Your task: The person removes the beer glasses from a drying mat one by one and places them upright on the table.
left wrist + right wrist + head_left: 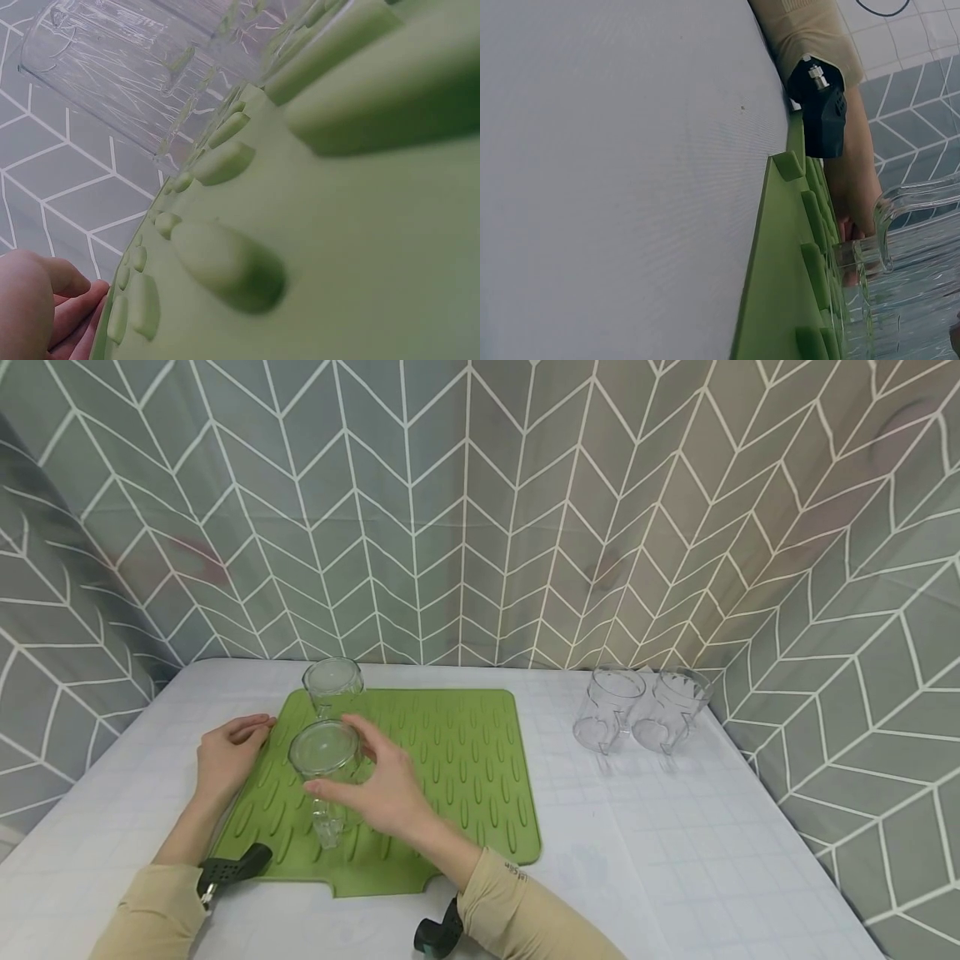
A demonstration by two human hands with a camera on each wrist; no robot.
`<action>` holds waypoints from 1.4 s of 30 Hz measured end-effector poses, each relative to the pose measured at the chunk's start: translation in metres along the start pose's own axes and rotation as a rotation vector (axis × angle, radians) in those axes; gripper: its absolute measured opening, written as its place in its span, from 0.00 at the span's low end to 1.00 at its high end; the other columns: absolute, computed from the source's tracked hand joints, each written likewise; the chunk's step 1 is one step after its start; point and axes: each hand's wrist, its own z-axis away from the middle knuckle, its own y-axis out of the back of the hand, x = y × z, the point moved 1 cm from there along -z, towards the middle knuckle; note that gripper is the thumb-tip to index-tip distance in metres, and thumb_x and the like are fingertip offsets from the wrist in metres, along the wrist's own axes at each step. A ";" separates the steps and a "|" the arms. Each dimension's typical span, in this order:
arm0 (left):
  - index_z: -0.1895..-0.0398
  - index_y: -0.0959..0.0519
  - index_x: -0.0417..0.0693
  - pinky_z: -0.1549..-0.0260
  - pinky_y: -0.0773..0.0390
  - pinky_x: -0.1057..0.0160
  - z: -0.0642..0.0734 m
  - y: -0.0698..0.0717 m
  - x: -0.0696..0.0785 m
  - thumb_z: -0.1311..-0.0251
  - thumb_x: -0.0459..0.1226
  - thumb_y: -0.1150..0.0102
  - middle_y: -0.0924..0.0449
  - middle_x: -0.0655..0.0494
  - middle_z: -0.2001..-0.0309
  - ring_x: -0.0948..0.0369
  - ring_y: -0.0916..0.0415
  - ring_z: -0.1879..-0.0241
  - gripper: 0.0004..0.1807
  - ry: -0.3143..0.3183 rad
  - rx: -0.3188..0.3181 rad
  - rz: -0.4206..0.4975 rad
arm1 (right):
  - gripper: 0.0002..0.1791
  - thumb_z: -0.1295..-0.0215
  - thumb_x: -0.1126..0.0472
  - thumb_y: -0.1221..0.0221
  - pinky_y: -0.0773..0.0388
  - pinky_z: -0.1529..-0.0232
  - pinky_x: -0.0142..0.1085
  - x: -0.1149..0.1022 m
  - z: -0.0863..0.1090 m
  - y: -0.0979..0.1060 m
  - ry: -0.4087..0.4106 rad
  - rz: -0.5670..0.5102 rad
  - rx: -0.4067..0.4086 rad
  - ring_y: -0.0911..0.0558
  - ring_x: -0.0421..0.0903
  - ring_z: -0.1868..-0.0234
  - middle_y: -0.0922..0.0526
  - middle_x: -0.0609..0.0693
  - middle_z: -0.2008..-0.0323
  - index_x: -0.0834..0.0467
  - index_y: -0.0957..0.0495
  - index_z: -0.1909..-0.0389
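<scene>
A clear glass mug (324,753) stands on the green ridged mat (442,793), its handle towards the front. It appears to be bottom up. My right hand (386,785) holds it near the top between thumb and fingers. The right wrist view shows this mug (915,277) close up at the mat's raised edge. Just behind it on the mat is a second glass mug (333,681), partly covered by the first. At the mat's left edge rests my left hand (228,756), fingers loosely curled, holding no mug. Its fingertips come up to the edge in the left wrist view.
Two more glass mugs, a nearer-left mug (609,710) and a mug beside it (671,710), stand upright at the right on the white tablecloth (637,852). A patterned curtain (465,527) hangs along the table's back and sides. Black wrist mounts sit at both cuffs.
</scene>
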 end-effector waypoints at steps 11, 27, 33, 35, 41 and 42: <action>0.42 0.21 0.35 0.65 0.31 0.86 0.001 0.001 0.002 0.26 0.42 0.51 0.18 0.37 0.46 0.91 0.36 0.65 0.21 0.009 -0.002 -0.003 | 0.44 0.48 0.48 0.24 0.29 0.36 0.35 0.001 -0.001 0.001 0.007 0.020 0.018 0.25 0.39 0.38 0.20 0.36 0.43 0.38 0.33 0.30; 0.43 0.21 0.36 0.64 0.32 0.88 0.001 0.002 0.000 0.27 0.42 0.50 0.17 0.38 0.47 0.92 0.35 0.65 0.21 0.010 -0.001 0.007 | 0.39 0.50 0.49 0.23 0.29 0.36 0.36 0.001 -0.003 0.002 0.042 0.025 0.018 0.22 0.35 0.43 0.18 0.34 0.51 0.43 0.28 0.35; 0.42 0.21 0.36 0.64 0.32 0.87 0.001 0.002 0.001 0.26 0.42 0.50 0.17 0.38 0.47 0.92 0.36 0.65 0.21 0.004 -0.004 0.000 | 0.40 0.51 0.50 0.23 0.28 0.37 0.35 0.001 -0.004 0.003 0.023 0.016 0.011 0.22 0.37 0.42 0.18 0.35 0.50 0.43 0.28 0.36; 0.42 0.20 0.36 0.65 0.32 0.87 0.001 0.002 0.001 0.27 0.42 0.50 0.17 0.38 0.47 0.92 0.36 0.64 0.21 0.003 -0.004 -0.002 | 0.40 0.51 0.51 0.22 0.27 0.36 0.35 0.001 -0.004 0.004 0.013 0.013 0.008 0.22 0.37 0.42 0.19 0.35 0.50 0.44 0.28 0.35; 0.43 0.20 0.36 0.64 0.32 0.88 0.001 0.001 0.001 0.27 0.42 0.49 0.17 0.38 0.47 0.92 0.36 0.65 0.21 0.010 0.003 -0.002 | 0.40 0.51 0.52 0.23 0.27 0.38 0.34 0.001 -0.004 0.007 -0.006 0.011 -0.001 0.22 0.39 0.41 0.19 0.36 0.49 0.45 0.28 0.36; 0.43 0.20 0.36 0.64 0.32 0.88 0.001 0.001 0.001 0.27 0.42 0.49 0.17 0.38 0.47 0.92 0.36 0.65 0.21 0.010 0.002 -0.001 | 0.39 0.51 0.52 0.23 0.26 0.39 0.33 0.001 -0.004 0.007 -0.009 0.011 -0.001 0.22 0.39 0.42 0.19 0.36 0.50 0.45 0.28 0.36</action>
